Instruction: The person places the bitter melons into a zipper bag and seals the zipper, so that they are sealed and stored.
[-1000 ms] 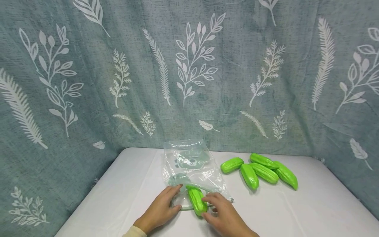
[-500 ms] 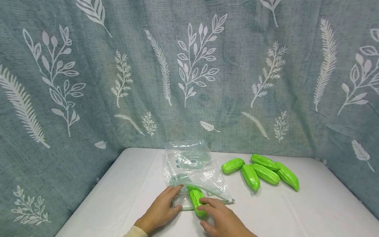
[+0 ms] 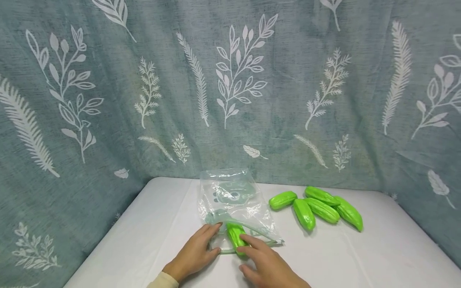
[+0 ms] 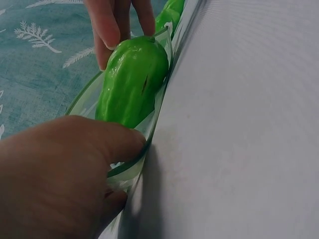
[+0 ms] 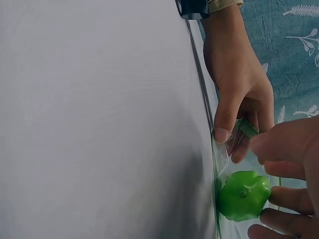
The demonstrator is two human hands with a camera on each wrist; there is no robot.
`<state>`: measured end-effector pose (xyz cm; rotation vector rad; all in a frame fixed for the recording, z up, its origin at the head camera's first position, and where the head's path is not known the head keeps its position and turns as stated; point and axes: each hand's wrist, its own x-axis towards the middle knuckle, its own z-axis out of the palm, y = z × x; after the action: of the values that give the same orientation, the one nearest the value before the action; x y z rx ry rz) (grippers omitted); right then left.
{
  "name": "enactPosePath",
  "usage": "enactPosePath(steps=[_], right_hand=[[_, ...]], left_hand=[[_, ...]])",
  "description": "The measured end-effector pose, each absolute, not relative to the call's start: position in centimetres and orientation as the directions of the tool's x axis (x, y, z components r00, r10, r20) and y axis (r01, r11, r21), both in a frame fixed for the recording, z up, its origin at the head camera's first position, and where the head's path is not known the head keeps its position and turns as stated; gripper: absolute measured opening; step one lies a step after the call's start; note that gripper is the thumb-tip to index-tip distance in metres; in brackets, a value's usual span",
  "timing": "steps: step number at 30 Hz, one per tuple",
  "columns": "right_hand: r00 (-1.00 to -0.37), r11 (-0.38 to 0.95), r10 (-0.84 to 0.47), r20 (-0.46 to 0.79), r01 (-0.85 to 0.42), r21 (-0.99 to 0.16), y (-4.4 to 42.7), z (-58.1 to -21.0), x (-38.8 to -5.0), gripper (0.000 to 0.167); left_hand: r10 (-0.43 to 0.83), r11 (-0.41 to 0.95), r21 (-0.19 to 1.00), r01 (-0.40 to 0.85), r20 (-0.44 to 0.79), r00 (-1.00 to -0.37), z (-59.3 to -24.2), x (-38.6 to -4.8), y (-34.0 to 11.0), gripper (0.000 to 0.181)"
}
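Note:
A clear zip bag (image 3: 235,210) with a pale green print lies flat on the table, its mouth towards me and parted. One green ridged cucumber-like vegetable (image 3: 235,235) lies partly inside that mouth, its near end sticking out. My left hand (image 3: 194,251) holds the bag's left edge at the mouth, thumb over the rim, as the left wrist view shows beside the vegetable (image 4: 133,82). With its fingertips, my right hand (image 3: 267,262) touches the vegetable's right side and near end. In the right wrist view its thumb stands away from the vegetable (image 5: 244,195).
Several more green vegetables (image 3: 322,210) lie in a loose group right of the bag. The white table (image 3: 378,260) ends at a grey-green leaf-patterned curtain (image 3: 230,152) at the back. The bag's zip slider (image 3: 279,241) sits at its right corner.
The vegetable has slid a little farther into the bag. My right hand has shifted slightly left and away from me, its thumb coming off the vegetable. The left hand has stayed put.

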<state>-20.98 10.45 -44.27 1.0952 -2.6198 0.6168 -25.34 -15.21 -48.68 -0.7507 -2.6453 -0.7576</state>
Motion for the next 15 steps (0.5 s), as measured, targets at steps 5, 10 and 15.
enactPosePath(steps=[5, 10, 15], right_hand=[[-0.696, 0.648, -0.631, 0.344, -0.716, -0.261, 9.9, -44.1, -21.1, 0.041], [-0.716, 0.666, -0.623, 0.316, -0.697, -0.267, 9.5, -44.1, -21.3, 0.042], [-0.75, 0.67, -0.603, 0.272, -0.661, -0.338, 9.1, -43.8, -21.6, 0.043]], left_hand=[[0.399, 0.724, 0.424, 0.544, 0.386, -0.832, -48.5, -25.3, -15.3, 0.075], [0.407, 0.719, 0.432, 0.544, 0.373, -0.834, -48.5, -25.2, -15.3, 0.074], [0.404, 0.716, 0.437, 0.544, 0.377, -0.834, -48.6, -25.3, -15.4, 0.074]])
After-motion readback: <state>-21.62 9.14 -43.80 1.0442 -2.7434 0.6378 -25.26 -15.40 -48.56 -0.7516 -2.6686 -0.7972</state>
